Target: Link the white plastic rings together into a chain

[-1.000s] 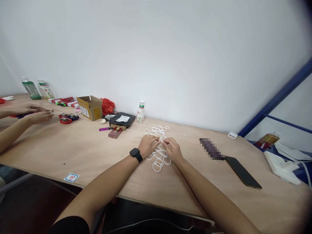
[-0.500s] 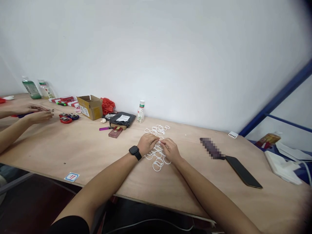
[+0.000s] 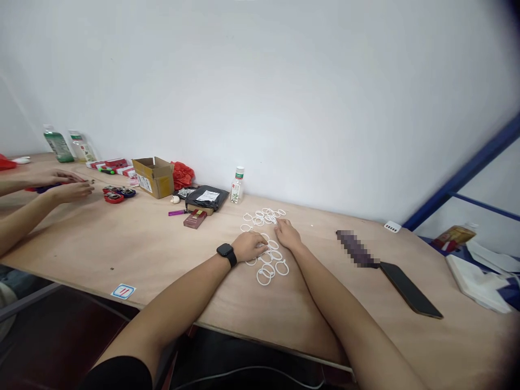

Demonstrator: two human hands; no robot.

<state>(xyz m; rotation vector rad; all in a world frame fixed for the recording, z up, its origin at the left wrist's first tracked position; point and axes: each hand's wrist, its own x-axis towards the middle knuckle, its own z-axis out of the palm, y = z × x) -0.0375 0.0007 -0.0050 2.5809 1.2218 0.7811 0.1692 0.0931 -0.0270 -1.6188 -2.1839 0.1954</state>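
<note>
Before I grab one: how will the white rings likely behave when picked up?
The rings look light, being thin loops. They probably hold their shape, since they lie round rather than slumped. Several overlap, so lifting one may drag others.

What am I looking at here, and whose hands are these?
No machine here: a person works bare-handed, seen by a camera worn on that person's own head, looking forward and down. The left hand, black watch at its wrist, is over the nearer white rings; the right hand is at the farther ones. I can't tell whether either grips one. The table also bears a bottle, an open carton and a dark flat object. Another person's hands are at far left.
</note>
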